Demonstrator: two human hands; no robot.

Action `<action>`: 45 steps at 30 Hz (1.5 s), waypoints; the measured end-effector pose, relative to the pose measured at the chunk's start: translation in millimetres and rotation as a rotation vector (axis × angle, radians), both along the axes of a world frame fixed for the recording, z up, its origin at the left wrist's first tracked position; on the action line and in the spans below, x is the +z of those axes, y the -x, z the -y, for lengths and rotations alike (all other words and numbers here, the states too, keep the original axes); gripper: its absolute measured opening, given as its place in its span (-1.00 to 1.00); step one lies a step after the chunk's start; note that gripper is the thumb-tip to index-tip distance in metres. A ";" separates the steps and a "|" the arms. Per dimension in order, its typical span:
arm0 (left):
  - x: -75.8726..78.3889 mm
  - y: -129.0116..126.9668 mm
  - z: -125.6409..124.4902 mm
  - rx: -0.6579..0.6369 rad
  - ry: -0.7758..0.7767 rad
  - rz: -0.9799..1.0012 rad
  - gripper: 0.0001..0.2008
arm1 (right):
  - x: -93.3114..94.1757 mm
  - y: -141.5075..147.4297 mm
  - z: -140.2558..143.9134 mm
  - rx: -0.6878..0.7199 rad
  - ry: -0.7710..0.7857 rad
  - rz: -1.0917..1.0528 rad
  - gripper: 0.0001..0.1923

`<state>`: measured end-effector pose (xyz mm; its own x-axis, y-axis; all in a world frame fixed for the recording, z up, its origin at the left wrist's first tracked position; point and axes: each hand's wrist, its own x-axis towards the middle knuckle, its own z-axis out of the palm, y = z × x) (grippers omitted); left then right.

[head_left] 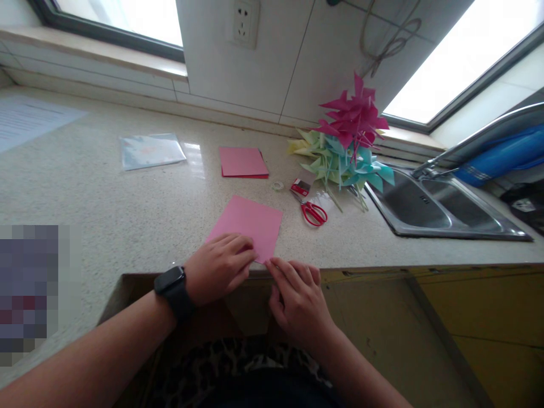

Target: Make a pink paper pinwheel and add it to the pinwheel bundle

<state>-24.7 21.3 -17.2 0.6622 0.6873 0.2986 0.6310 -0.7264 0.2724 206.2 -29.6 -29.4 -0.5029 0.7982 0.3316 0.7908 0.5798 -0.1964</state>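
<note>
A square sheet of pink paper lies turned at an angle at the counter's front edge. With its fingers curled, my left hand presses on the sheet's lower left part; a dark watch is on that wrist. My right hand has its fingertips together at the near corner of the sheet, and its thumb is tucked below the counter edge. How firmly the corner is gripped is hard to see. Beyond the sheet rests a stack of pink paper. Red-handled scissors lie to its right.
A roll of tape and a small red box sit near the scissors. Several paper pinwheels are piled by the wall, beside a steel sink. A clear plastic packet and a printed sheet lie leftward.
</note>
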 end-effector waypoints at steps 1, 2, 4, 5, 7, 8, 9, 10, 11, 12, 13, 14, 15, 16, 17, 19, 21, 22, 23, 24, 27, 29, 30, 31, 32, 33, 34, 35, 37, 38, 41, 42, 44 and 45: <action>0.2 0.1 0.1 0.001 0.000 0.002 -0.80 | 0.4 -0.3 0.0 0.000 0.002 0.000 -0.55; 0.3 0.1 0.1 0.001 -0.001 0.004 -0.80 | 0.8 -0.5 -0.1 0.000 0.006 0.000 -0.55; 0.3 -0.1 -0.2 0.003 -0.004 0.009 -0.80 | 1.6 -0.4 -0.3 -0.001 0.012 0.003 -0.55; 0.2 -0.3 -0.5 0.002 -0.006 0.010 -0.80 | 1.9 -0.1 -0.4 -0.003 0.015 0.005 -0.54; -0.3 -0.5 -1.0 0.002 -0.008 0.008 -0.80 | 2.2 0.5 -0.8 -0.010 0.022 0.009 -0.54; -0.5 -0.5 -1.2 0.002 -0.010 0.005 -0.80 | 2.1 0.9 -1.0 -0.015 0.024 0.013 -0.54; -0.6 -0.4 -1.2 0.002 -0.014 0.003 -0.80 | 2.0 1.2 -1.3 -0.019 0.026 0.016 -0.54; -0.7 -0.3 -1.0 0.004 -0.020 0.002 -0.80 | 1.8 1.5 -1.6 -0.022 0.027 0.019 -0.54; -0.7 0.0 -0.7 0.007 -0.028 0.002 -0.80 | 1.6 1.9 -2.0 -0.024 0.028 0.022 -0.54; -0.7 0.2 -0.3 0.011 -0.036 0.004 -0.80 | 1.4 2.2 -2.3 -0.026 0.030 0.025 -0.54; -0.8 0.4 0.2 0.014 -0.043 0.006 -0.80 | 1.2 2.5 -2.7 -0.027 0.034 0.029 -0.54; -0.8 0.6 0.5 0.014 -0.047 0.009 -0.79 | 1.2 2.8 -3.1 -0.029 0.039 0.033 -0.54; -0.9 0.7 0.7 0.014 -0.049 0.012 -0.79 | 1.2 3.2 -3.4 -0.032 0.043 0.038 -0.54; -1.1 0.6 0.7 0.011 -0.047 0.015 -0.78 | 1.4 3.7 -3.7 -0.035 0.046 0.043 -0.53; -1.3 0.5 0.6 0.008 -0.046 0.018 -0.78 | 1.6 4.2 -4.0 -0.038 0.048 0.048 -0.53; -1.7 0.0 0.1 0.004 -0.038 0.021 -0.78 | 2.4 5.1 -4.4 -0.044 0.046 0.053 -0.54; -1.8 -0.8 -0.4 0.002 -0.030 0.024 -0.80 | 3.1 5.8 -4.8 -0.050 0.038 0.059 -0.54; -1.8 -1.3 -0.6 0.001 -0.027 0.026 -0.80 | 3.4 6.1 -5.0 -0.053 0.035 0.065 -0.54; -1.7 -1.7 -0.7 0.001 -0.026 0.031 -0.81 | 3.6 6.3 -5.3 -0.056 0.033 0.072 -0.53; -1.6 -2.1 -0.7 0.001 -0.026 0.037 -0.81 | 3.8 6.5 -5.6 -0.057 0.034 0.079 -0.52; -1.4 -2.6 -0.6 0.010 -0.028 0.050 -0.82 | 4.2 7.4 -6.9 -0.065 0.047 0.098 -0.50; -1.8 -2.4 -0.3 0.016 -0.026 0.057 -0.82 | 4.7 8.3 -7.7 -0.068 0.053 0.099 -0.50; -2.1 -2.3 -0.1 0.018 -0.026 0.063 -0.81 | 5.1 8.9 -8.1 -0.070 0.054 0.097 -0.50; -2.5 -2.1 0.2 0.020 -0.026 0.072 -0.81 | 5.5 9.5 -8.4 -0.072 0.056 0.096 -0.49; -2.9 -1.9 0.5 0.026 -0.026 0.083 -0.80 | 6.0 10.1 -8.8 -0.073 0.057 0.096 -0.49; -3.2 -1.9 0.8 0.032 -0.025 0.095 -0.80 | 6.5 10.8 -9.1 -0.076 0.061 0.099 -0.48; -3.3 -1.8 1.1 0.038 -0.023 0.106 -0.81 | 7.0 11.5 -9.4 -0.081 0.066 0.104 -0.47; -3.4 -1.9 1.2 0.045 -0.020 0.115 -0.81 | 7.5 12.2 -9.7 -0.085 0.071 0.109 -0.46; -3.2 -2.0 1.3 0.053 -0.015 0.124 -0.82 | 8.3 13.6 -10.2 -0.094 0.082 0.121 -0.45; -3.0 -2.1 1.1 0.054 -0.014 0.124 -0.82 | 8.7 14.2 -10.5 -0.097 0.087 0.125 -0.45; -2.2 -2.1 0.6 0.056 -0.013 0.125 -0.83 | 9.5 16.2 -11.1 -0.097 0.104 0.131 -0.42; -2.0 -2.1 0.4 0.057 -0.013 0.126 -0.83 | 9.7 16.9 -11.4 -0.096 0.108 0.132 -0.40; -1.5 -2.0 0.2 0.052 -0.017 0.128 -0.83 | 10.0 18.4 -12.0 -0.097 0.111 0.131 -0.37; -1.3 -2.0 0.1 0.046 -0.021 0.132 -0.83 | 10.1 19.2 -12.3 -0.099 0.111 0.130 -0.36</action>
<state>-22.8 21.2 -18.5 0.5841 0.7086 0.3959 0.6233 -0.7040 0.3404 187.0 -17.3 -19.4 -0.4531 0.8739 0.1763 0.8656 0.4786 -0.1476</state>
